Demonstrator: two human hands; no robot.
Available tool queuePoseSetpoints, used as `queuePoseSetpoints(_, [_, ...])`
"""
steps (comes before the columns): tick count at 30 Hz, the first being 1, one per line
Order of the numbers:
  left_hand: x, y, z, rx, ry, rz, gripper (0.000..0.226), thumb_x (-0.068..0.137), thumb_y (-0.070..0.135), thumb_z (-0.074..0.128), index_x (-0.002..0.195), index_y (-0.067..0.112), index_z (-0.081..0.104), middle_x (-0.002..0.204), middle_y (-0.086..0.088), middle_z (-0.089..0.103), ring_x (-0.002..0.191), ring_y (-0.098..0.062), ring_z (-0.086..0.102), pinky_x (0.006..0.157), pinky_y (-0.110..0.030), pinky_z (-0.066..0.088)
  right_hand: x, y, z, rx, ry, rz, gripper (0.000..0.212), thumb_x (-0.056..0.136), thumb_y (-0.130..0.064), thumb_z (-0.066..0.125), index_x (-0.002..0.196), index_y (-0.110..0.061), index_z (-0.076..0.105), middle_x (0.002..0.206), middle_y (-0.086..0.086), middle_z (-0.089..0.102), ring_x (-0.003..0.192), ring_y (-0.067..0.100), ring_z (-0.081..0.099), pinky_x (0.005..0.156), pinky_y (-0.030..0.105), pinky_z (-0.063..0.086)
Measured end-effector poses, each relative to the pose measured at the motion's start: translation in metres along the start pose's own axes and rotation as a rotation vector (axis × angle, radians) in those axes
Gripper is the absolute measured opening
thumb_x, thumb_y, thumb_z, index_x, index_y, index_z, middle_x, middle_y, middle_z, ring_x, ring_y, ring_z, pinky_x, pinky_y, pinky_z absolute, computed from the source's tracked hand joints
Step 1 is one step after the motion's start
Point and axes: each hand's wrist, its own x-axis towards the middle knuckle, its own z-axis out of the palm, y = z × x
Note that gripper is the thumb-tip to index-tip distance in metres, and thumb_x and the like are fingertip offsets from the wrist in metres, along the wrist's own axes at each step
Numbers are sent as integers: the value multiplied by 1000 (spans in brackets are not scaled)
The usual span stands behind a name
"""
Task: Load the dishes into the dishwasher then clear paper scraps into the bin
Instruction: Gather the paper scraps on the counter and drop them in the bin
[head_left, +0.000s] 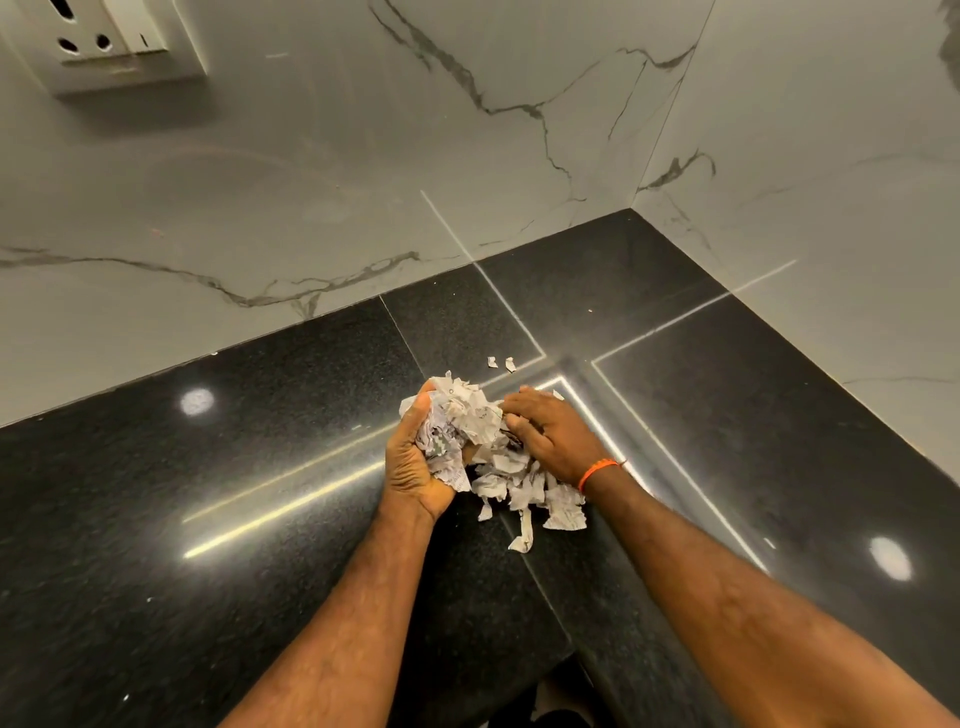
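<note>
Torn, crumpled printed paper scraps (519, 483) lie heaped on the glossy black speckled stone bench (208, 519), between two bare forearms. Nearest, loose pieces trail from the heap, too many and too overlapped to count. Above them the left hand (415, 462) curls round a bunched wad, gripping it, while the right hand (550, 436), an orange band (597, 470) at its wrist, presses spread fingers onto the pile. Two small scraps (501, 362) sit apart, farther back. No dishes, dishwasher or bin show; gathering seems underway, binning still ahead. Behind, white veined marble wall (363, 182) carries one socket plate (119, 41).
</note>
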Motion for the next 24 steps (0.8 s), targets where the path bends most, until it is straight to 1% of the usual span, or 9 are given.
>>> queuePoseSetpoints(2, [-2,0,1,-1,-18,-7,85,54,38,97,131,19,65,135,-15,66,123,-35,63,104,-58,49,-22,1,-4,-14,31,14,62,97,-63,44,150,-31,44,156,-2,43,145,15,35,120,50,30])
queuePoseSetpoints(5, [-8,3,6,-8,-4,-2,54,75,36,81,125,20,68,127,-13,70,115,-32,68,91,-53,58,-48,-1,2,-254,-20,-78,106,78,-89,48,161,-34,10,169,0,5,155,20,6,125,46,8])
queuePoseSetpoints(8, [-11,4,5,-33,-9,-12,41,89,33,63,127,18,66,126,-14,71,109,-31,71,80,-49,61,-48,-3,15,-455,-67,-143,122,65,-100,44,161,-35,7,169,2,-7,156,26,-9,124,53,-4])
queuePoseSetpoints(11, [-11,4,-2,-12,-46,-2,48,87,35,69,130,15,66,137,-19,63,121,-35,65,93,-52,57,-32,-4,21,-506,-23,-205,109,70,-98,42,155,-31,32,169,5,4,156,32,-2,123,59,2])
queuePoseSetpoints(15, [-10,6,-9,42,-61,2,64,60,38,94,118,15,76,136,-19,64,124,-36,63,98,-52,54,-9,-11,29,-525,-28,-249,85,81,-85,43,145,-31,48,163,0,26,150,29,20,120,55,15])
queuePoseSetpoints(18, [-7,9,-12,54,-36,7,81,54,40,97,126,15,71,138,-19,62,127,-37,61,106,-54,49,-2,-15,32,-465,87,-241,54,81,-66,54,114,-24,65,140,-1,51,131,26,44,104,47,32])
queuePoseSetpoints(20, [-5,9,-11,39,-27,17,91,54,39,97,134,14,63,138,-19,62,128,-37,59,108,-55,47,-2,-15,34,-379,169,-170,48,76,-56,59,108,-22,67,125,-1,59,116,25,51,93,43,37])
queuePoseSetpoints(22, [-5,7,-7,41,-2,34,87,59,37,95,136,13,62,136,-19,64,128,-37,60,109,-55,46,0,-11,35,-273,240,-86,44,74,-43,67,111,-20,69,114,0,64,106,25,53,88,43,43])
queuePoseSetpoints(24, [-4,4,-2,39,48,57,65,75,33,83,134,13,64,133,-17,66,127,-37,60,109,-55,46,3,-8,34,-178,310,-30,38,74,-22,76,111,-17,72,107,1,68,100,26,56,86,40,46])
